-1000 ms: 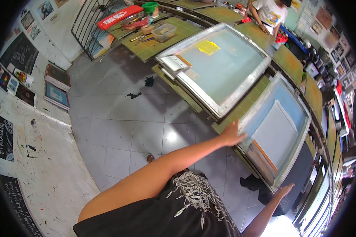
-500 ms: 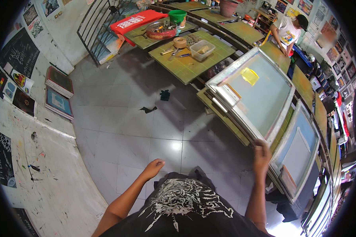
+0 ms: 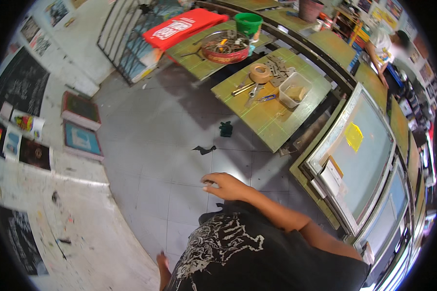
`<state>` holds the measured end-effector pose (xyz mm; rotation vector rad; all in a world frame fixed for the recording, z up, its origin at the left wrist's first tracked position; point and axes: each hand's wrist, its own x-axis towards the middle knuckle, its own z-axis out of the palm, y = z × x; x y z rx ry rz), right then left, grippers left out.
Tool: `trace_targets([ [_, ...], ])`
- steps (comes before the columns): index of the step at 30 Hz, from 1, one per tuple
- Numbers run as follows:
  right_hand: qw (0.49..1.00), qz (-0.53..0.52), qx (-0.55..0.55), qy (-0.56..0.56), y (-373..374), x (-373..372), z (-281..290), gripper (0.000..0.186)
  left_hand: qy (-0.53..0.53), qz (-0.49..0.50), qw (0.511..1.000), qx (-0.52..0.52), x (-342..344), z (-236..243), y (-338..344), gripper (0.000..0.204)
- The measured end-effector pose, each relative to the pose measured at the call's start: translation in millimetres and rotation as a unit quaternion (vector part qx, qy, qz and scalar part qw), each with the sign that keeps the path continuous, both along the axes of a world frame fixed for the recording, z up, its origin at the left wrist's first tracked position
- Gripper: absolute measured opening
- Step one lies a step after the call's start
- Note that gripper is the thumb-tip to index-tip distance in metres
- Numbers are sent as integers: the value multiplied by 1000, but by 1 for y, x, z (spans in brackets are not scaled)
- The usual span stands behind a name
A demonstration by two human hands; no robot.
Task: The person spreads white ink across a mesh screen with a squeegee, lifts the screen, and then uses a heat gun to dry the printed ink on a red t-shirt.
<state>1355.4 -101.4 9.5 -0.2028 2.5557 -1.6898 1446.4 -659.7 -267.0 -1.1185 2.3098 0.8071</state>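
My right hand (image 3: 224,186) is held out in front of my body above the tiled floor. Its fingers are loosely bent, with a gap to the thumb and nothing between them. Low in the view, my left hand (image 3: 163,262) hangs beside my dark shirt, its fingers too small and blurred to read. Neither hand touches anything. On the right, a screen-printing frame (image 3: 359,160) with a yellow patch on its mesh rests on a green board. Ahead, a printing board (image 3: 262,119) carries a roll of brown tape (image 3: 260,73), a blue-handled cutter (image 3: 267,98) and a clear plastic tub (image 3: 294,90).
A red round tray of tools (image 3: 225,57) and a green bucket (image 3: 248,25) stand farther back. Dark scraps of cloth (image 3: 226,129) lie on the floor. Frames (image 3: 84,139) lean against the left wall. Another person (image 3: 381,48) leans over a board at the far right.
My right hand has left the edge of the printing frame and swung left across my body. My left hand has dropped lower. The view has turned left and come closer to the boards.
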Motion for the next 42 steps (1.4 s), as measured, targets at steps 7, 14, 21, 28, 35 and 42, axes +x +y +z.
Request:
trace_targets([
  [7, 996, -39, 74, -37, 29, -103, -12, 39, -124, -179, 969, 112, -155, 16, 90, 41],
  [14, 962, -255, 22, -92, 4, -64, -24, 42, -59, -460, 874, 145, -410, 13, 193, 38],
  [21, 812, -561, 19, -156, -80, 62, -23, 43, -39, -632, 770, 80, -525, 20, 304, 35],
  [28, 596, -775, -123, -170, -231, 221, -65, 41, -76, -813, 573, 69, -437, -1, 376, 32],
  [35, 391, -895, -154, -150, -388, 390, -87, 38, -243, -858, 396, 218, -69, -7, 414, 29],
  [42, 369, -913, -159, -62, -391, 577, -22, 39, -235, -929, 220, 180, 158, 15, 435, 32],
])
